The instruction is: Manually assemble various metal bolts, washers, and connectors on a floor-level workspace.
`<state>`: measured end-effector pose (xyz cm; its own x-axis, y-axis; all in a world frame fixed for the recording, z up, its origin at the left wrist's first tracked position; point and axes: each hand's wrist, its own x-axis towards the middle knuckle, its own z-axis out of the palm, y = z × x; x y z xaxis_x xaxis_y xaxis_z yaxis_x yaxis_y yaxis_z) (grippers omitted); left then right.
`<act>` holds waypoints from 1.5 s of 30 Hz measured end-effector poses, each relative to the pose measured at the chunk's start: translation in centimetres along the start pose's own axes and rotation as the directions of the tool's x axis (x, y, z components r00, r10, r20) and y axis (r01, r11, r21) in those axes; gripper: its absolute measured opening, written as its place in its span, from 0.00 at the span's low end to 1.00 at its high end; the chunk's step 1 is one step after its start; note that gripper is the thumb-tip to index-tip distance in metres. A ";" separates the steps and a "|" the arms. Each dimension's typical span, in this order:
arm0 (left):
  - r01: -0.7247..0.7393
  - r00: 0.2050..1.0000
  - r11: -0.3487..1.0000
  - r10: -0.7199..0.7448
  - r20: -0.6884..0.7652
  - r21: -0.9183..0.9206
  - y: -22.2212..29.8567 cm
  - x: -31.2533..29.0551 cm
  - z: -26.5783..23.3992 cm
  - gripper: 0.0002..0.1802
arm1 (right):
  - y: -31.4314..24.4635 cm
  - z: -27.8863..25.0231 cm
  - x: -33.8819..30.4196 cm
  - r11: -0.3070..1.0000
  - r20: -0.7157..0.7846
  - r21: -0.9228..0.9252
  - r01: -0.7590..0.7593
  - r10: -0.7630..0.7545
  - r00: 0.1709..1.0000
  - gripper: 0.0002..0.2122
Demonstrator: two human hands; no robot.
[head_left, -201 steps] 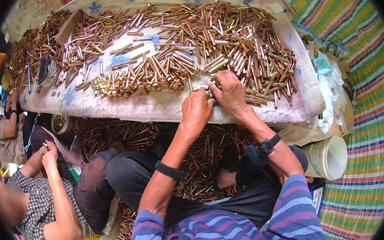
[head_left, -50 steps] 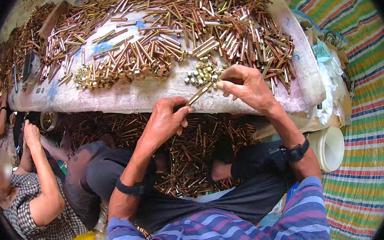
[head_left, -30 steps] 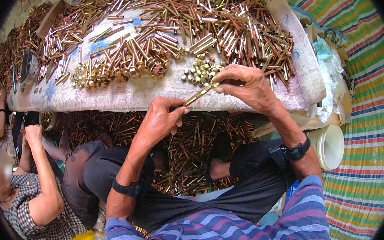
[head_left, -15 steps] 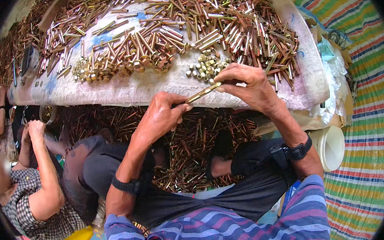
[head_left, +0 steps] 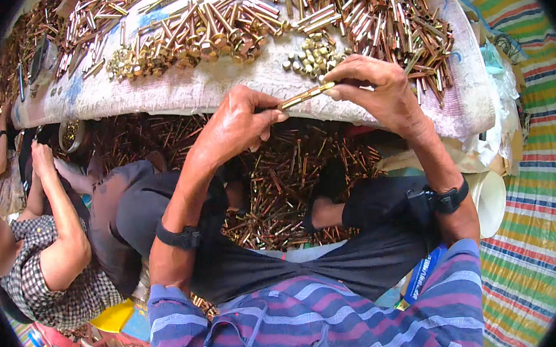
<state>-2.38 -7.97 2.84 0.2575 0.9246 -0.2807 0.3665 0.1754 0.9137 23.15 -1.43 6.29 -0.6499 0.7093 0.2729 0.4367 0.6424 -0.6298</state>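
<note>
Between my two hands is a slim, brass-coloured expansion bolt (head_left: 304, 96), held nearly level just off the table's front edge. My left hand (head_left: 234, 121) pinches its left end between thumb and fingers. The thumb and fingers of my right hand (head_left: 380, 88) close on its other end; whether a small nut sits there is hidden by the fingertips. Just beyond my right fingers lies a small heap of short brass-coloured nuts (head_left: 313, 57). Farther left on the table, hex-headed bolts (head_left: 213, 41) lie heaped with their heads toward me.
Loose metal sleeves (head_left: 380, 22) cover much of the cloth-topped table (head_left: 172, 93). More metal pieces (head_left: 278, 173) are piled below, around my feet. At left sits a co-worker (head_left: 60, 252) in a checked shirt, near a small bowl (head_left: 73, 135). A white bucket (head_left: 492, 204) stands right.
The view has shifted, so the table sits higher in the picture. Both hands keep their pinch on the expansion bolt, which stays almost level between them.
</note>
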 end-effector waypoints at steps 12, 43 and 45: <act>-0.028 0.999 0.995 0.027 0.017 0.093 0.8 -0.7 0.0 0.10 | -0.5 0.5 -0.8 0.988 0.097 -0.025 -0.151 0.152 0.984 0.10; -0.024 0.998 0.996 0.020 0.052 0.082 1.0 -1.1 0.1 0.13 | -1.9 0.2 -1.3 0.989 0.183 -0.049 -0.140 0.147 0.972 0.15; -0.033 0.998 0.996 0.029 0.049 0.082 0.9 -1.1 0.3 0.13 | -2.0 0.6 -1.7 0.989 0.159 -0.005 -0.147 0.146 0.977 0.15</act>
<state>-2.07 -8.94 3.93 0.3118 0.9115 -0.2681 0.4303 0.1161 0.8952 23.01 -4.07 6.60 -0.6698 0.7402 0.0593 0.5305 0.5329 -0.6592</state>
